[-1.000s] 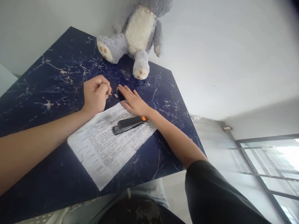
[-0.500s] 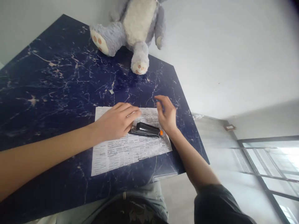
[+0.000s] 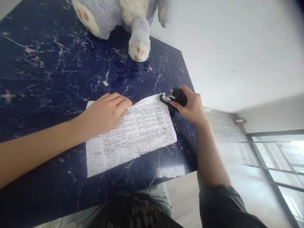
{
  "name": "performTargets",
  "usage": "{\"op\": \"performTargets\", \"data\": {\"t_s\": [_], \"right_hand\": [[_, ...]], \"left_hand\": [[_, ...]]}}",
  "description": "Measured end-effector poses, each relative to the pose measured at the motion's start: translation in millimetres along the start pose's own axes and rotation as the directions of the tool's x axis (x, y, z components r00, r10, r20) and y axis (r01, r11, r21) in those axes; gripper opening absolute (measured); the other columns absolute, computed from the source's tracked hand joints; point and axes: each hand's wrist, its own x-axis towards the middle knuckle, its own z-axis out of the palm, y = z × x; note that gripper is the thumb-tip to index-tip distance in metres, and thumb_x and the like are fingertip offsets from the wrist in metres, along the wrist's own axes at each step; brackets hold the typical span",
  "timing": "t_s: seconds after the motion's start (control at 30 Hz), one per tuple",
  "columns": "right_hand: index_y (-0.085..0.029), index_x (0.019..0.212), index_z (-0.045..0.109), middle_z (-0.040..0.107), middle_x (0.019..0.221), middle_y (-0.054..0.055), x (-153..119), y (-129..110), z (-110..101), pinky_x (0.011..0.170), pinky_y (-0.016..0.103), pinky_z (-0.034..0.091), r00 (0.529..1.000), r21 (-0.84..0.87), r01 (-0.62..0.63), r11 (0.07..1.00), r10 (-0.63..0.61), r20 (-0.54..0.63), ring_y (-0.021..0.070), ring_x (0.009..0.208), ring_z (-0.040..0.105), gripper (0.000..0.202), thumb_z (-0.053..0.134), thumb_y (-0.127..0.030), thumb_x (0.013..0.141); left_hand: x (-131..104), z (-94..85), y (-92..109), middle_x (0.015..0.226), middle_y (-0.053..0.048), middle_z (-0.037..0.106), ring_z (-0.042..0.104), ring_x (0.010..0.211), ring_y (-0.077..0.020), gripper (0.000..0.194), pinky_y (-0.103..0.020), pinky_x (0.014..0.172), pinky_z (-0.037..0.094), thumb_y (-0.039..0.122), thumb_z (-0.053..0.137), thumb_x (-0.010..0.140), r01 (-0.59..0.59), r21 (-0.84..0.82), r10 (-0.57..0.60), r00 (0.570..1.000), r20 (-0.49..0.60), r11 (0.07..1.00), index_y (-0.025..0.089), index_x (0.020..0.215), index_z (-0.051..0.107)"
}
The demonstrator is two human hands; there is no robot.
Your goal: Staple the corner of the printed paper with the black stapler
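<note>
A printed sheet of paper (image 3: 135, 133) lies on the dark blue marbled table (image 3: 59, 76). My left hand (image 3: 106, 114) rests flat on the paper's upper left part, fingers extended and holding nothing. At the paper's upper right corner, my right hand (image 3: 191, 103) is closed around a black stapler (image 3: 174, 98). The stapler's front end overlaps the corner of the paper, and the paper's top edge is raised a little between my hands.
A grey and white plush toy (image 3: 140, 34) sits at the table's far edge. A small pale scrap (image 3: 105, 83) lies beyond my left hand. A white-outlined rectangle (image 3: 171, 171) is at the near right edge.
My right hand has taken hold of the black stapler, which lay on the paper, and moved it to the upper right corner. The view has shifted slightly.
</note>
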Motion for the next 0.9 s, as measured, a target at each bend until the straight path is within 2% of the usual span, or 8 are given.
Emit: {"op": "performTargets", "data": {"t_s": [0.1, 0.2, 0.33, 0.43, 0.5, 0.67, 0.77, 0.9], "right_hand": [[-0.025, 0.102, 0.068, 0.071, 0.086, 0.004, 6.7, 29.9, -9.6, 0.078, 0.044, 0.052, 0.998, -0.096, -0.054, 0.994, 0.057, 0.029, 0.0274, 0.080, 0.067, 0.020, 0.082, -0.030, 0.088], [-0.024, 0.100, 0.069, 0.072, 0.087, 0.003, 6.9, 34.2, -16.8, 0.077, 0.041, 0.050, 0.980, -0.031, 0.046, 0.998, -0.039, 0.193, 0.0240, 0.078, 0.065, 0.017, 0.080, -0.033, 0.090], [-0.023, 0.112, 0.077, 0.079, 0.099, 0.004, 3.3, 14.8, -26.4, 0.079, 0.038, 0.051, 0.850, 0.193, 0.160, 0.968, -0.235, 0.471, 0.0218, 0.083, 0.068, 0.023, 0.079, -0.041, 0.098], [-0.024, 0.113, 0.078, 0.080, 0.101, 0.004, 0.7, 5.1, -29.8, 0.079, 0.037, 0.051, 0.775, 0.262, 0.187, 0.947, -0.306, 0.553, 0.0215, 0.084, 0.069, 0.023, 0.081, -0.043, 0.099], [-0.025, 0.109, 0.077, 0.078, 0.098, 0.003, -0.1, 5.5, -29.3, 0.077, 0.037, 0.050, 0.795, 0.235, 0.183, 0.955, -0.284, 0.537, 0.0212, 0.083, 0.067, 0.021, 0.082, -0.042, 0.099], [-0.024, 0.103, 0.075, 0.074, 0.095, 0.004, 0.9, 18.2, -25.5, 0.080, 0.038, 0.047, 0.924, 0.031, 0.146, 0.989, -0.148, 0.353, 0.0231, 0.084, 0.065, 0.019, 0.082, -0.039, 0.093], [-0.023, 0.107, 0.076, 0.075, 0.098, 0.005, 1.1, 21.7, -26.6, 0.079, 0.038, 0.047, 0.935, 0.051, 0.110, 0.993, -0.120, 0.333, 0.0237, 0.084, 0.066, 0.034, 0.080, -0.056, 0.097], [-0.023, 0.103, 0.076, 0.068, 0.083, 0.002, -0.5, 19.7, -27.7, 0.070, 0.035, 0.043, 0.950, 0.163, -0.024, 0.986, -0.028, 0.311, 0.0202, 0.074, 0.059, 0.064, 0.052, -0.082, 0.109]], "left_hand": [[-0.9, -1.4, -1.5, 0.095, -0.012, 0.072, 0.069, 0.096, -0.0337, 0.035, -0.053, 0.097, 0.057, 0.021, 0.043, 0.109, 0.015, 0.027, -0.014, 0.999, -0.047, 1.000, 0.022, 0.117, 0.077], [-1.0, -2.1, -2.1, 0.091, -0.012, 0.068, 0.066, 0.092, -0.0336, 0.036, -0.054, 0.096, 0.056, 0.018, 0.042, 0.107, 0.033, 0.077, -0.026, 0.996, -0.090, 0.997, 0.022, 0.114, 0.078], [-0.4, -3.8, -2.1, 0.100, -0.016, 0.070, 0.066, 0.100, -0.0374, 0.040, -0.059, 0.099, 0.056, 0.018, 0.041, 0.107, 0.058, 0.090, -0.051, 0.995, -0.083, 0.994, 0.020, 0.122, 0.078], [-0.5, -4.5, -3.4, 0.106, -0.017, 0.070, 0.067, 0.107, -0.0399, 0.042, -0.061, 0.102, 0.057, 0.018, 0.041, 0.107, 0.068, 0.083, -0.061, 0.995, -0.082, 0.994, 0.020, 0.130, 0.077], [-0.9, -4.6, -3.9, 0.109, -0.017, 0.071, 0.068, 0.112, -0.0406, 0.044, -0.062, 0.104, 0.058, 0.017, 0.042, 0.107, 0.068, 0.083, -0.060, 0.994, -0.092, 0.994, 0.022, 0.134, 0.076], [-1.2, -6.2, -2.3, 0.141, -0.021, 0.070, 0.065, 0.132, -0.0437, 0.053, -0.066, 0.113, 0.055, 0.009, 0.036, 0.106, 0.067, 0.111, -0.056, 0.994, -0.094, 0.992, 0.018, 0.143, 0.073], [-0.7, -5.5, -1.3, 0.151, -0.019, 0.068, 0.064, 0.139, -0.0418, 0.046, -0.063, 0.117, 0.055, 0.016, 0.038, 0.111, 0.002, -0.010, -0.003, 0.997, -0.082, 1.000, 0.018, 0.136, 0.077], [-0.8, 2.2, -3.6, 0.152, -0.012, 0.070, 0.065, 0.142, -0.0377, 0.036, -0.060, 0.128, 0.051, 0.039, 0.058, 0.113, -0.062, -0.245, 0.058, 0.998, -0.023, 0.968, 0.024, 0.139, 0.079]]}}
